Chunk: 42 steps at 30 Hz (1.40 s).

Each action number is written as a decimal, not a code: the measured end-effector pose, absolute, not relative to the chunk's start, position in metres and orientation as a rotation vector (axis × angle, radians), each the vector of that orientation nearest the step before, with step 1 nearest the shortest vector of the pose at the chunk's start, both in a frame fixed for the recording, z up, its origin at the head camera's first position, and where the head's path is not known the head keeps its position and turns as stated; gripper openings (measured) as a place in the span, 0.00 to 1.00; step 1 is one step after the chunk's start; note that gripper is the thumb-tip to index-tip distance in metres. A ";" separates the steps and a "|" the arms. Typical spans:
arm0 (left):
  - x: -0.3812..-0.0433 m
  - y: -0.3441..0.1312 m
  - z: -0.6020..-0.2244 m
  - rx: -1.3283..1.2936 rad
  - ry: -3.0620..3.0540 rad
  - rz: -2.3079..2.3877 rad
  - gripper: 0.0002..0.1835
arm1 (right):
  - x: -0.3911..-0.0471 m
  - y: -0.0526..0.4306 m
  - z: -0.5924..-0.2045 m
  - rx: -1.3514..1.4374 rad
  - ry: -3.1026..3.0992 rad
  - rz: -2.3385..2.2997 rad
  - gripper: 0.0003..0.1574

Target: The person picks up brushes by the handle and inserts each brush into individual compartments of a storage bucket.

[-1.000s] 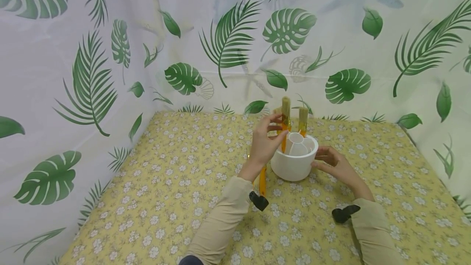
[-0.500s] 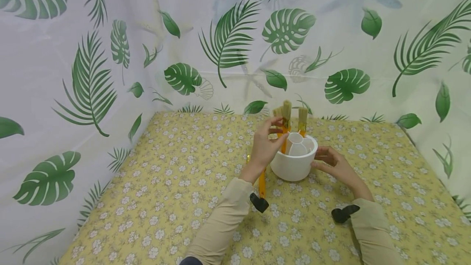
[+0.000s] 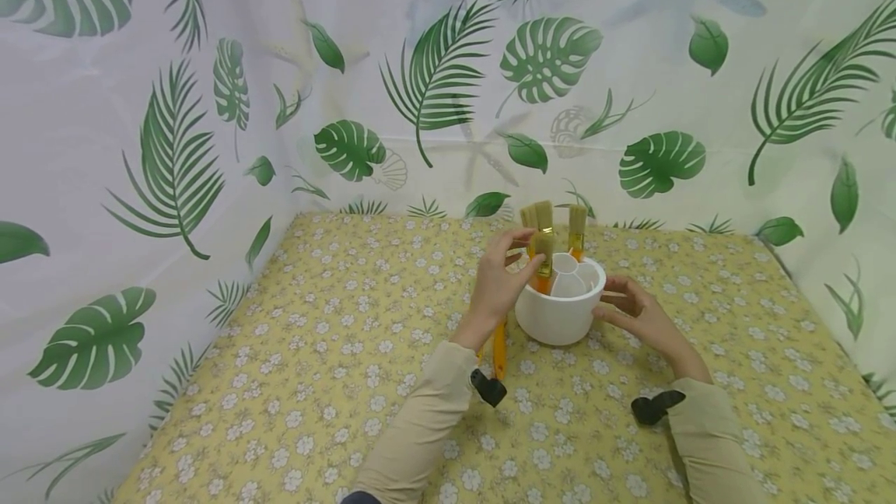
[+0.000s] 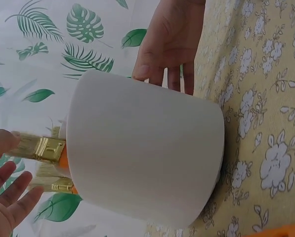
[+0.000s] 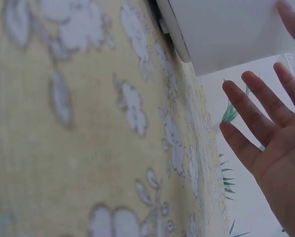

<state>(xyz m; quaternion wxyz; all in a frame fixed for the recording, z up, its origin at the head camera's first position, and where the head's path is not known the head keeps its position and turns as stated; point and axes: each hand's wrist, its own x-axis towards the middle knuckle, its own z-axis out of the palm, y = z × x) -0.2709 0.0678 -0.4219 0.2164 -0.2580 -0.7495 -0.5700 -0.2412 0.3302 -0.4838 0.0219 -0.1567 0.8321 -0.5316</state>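
Observation:
A white round holder [image 3: 556,322] with inner compartments stands upright on the table. A paintbrush [image 3: 544,252] with an orange handle stands bristles up in its near left part. Beside that brush is my left hand [image 3: 495,280]; in the left wrist view its thumb is at the bristle tips [image 4: 26,146] and its fingers are spread, not curled round the brush. My right hand [image 3: 638,316] rests its thumb against the holder's right side, fingers extended. More brushes [image 3: 577,229] stand at the back of the holder. Their lower handles are hidden inside.
Orange-handled brushes [image 3: 499,351] lie on the table left of the holder, partly hidden by my left forearm. A yellow floral cloth [image 3: 315,379] covers the table. A leaf-printed white curtain [image 3: 434,99] closes off the back and sides.
The brush at my left hand has gone down into the holder, its bristles now lower than before. My left fingers have loosened from it. The right hand and holder have not moved.

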 end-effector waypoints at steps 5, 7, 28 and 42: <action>-0.271 0.060 -0.422 -0.685 -2.106 -1.553 0.20 | -0.241 0.328 -0.480 -0.497 2.538 -1.655 0.42; -0.271 0.057 -0.423 -0.671 -2.115 -1.544 0.20 | -0.241 0.327 -0.480 -0.493 2.527 -1.652 0.42; -0.272 0.037 -0.429 -0.656 -2.109 -1.564 0.20 | -0.239 0.323 -0.478 -0.492 2.488 -1.655 0.43; -0.272 0.029 -0.437 -0.652 -2.108 -1.544 0.20 | -0.239 0.323 -0.479 -0.486 2.516 -1.649 0.41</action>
